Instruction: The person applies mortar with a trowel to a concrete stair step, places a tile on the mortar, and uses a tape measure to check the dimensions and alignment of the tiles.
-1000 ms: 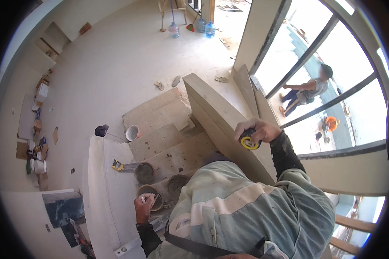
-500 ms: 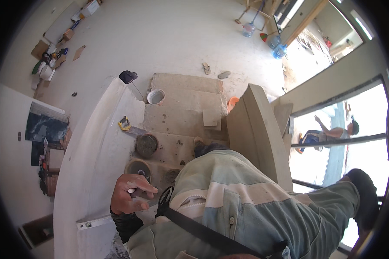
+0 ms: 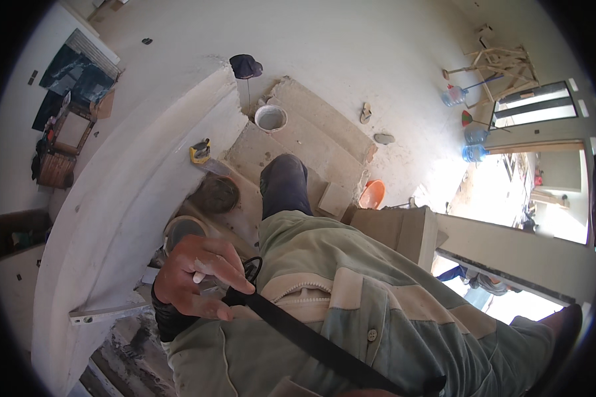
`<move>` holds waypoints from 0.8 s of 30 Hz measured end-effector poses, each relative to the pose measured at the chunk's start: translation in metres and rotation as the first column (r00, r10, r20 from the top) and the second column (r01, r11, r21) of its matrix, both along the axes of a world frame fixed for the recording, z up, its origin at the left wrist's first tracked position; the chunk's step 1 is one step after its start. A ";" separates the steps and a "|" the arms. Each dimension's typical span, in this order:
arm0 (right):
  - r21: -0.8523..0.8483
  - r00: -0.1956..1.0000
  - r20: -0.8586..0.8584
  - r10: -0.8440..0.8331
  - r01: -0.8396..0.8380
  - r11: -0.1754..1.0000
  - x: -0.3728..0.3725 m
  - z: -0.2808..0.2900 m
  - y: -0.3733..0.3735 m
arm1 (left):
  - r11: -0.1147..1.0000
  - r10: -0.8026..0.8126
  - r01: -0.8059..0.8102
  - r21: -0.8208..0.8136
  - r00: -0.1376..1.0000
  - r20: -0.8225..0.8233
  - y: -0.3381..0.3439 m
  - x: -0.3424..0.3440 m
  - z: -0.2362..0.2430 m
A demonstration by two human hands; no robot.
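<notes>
My left hand (image 3: 195,276) is in front of my waist, fingers bent, pinching a short white stick (image 3: 198,277) that looks like a cigarette. Whitish smears mark its fingers. Close beside it runs a black strap (image 3: 311,344) across my pale green jacket. Just beyond the hand stands a bucket (image 3: 184,231), partly covered by it. Past that is a round container of dark grey material (image 3: 216,192). A handsaw with a yellow and black handle (image 3: 200,151) rests by the low white wall. My right arm (image 3: 523,341) stretches to the right rim; its hand does not show.
Steps (image 3: 324,126) descend ahead, with my leg (image 3: 285,185) on them. A white-rimmed bucket (image 3: 270,118), an orange basin (image 3: 372,194) and a dark cap (image 3: 246,66) stand around. A curved white wall (image 3: 132,172) borders the left, a metal bar (image 3: 109,313) against it.
The view has turned, so steps and walls appear rotated and the doorway shows more. My leg now shows further forward on the steps. My left hand still pinches the white stick.
</notes>
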State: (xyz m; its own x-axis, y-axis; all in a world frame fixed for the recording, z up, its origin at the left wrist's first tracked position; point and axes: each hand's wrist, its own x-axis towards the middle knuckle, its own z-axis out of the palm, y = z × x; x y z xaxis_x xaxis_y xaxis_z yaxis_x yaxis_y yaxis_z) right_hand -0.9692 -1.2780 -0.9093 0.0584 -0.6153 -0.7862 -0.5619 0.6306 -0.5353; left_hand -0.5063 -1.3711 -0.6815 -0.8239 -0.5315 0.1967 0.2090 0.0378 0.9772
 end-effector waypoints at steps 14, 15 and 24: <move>0.138 0.991 0.029 -0.133 0.128 0.982 -0.057 -0.185 -0.231 | 0.973 -0.155 0.176 -0.152 0.978 0.137 -0.262 -0.071 -0.073; 0.140 0.987 0.034 -0.160 0.154 0.978 -0.059 -0.185 -0.239 | 0.972 -0.166 0.188 -0.141 0.974 0.157 -0.283 -0.080 -0.069; 0.048 0.871 0.173 -0.461 0.460 0.887 -0.092 -0.187 -0.293 | 0.888 -0.398 0.449 -0.100 0.858 0.325 -0.420 -0.202 -0.061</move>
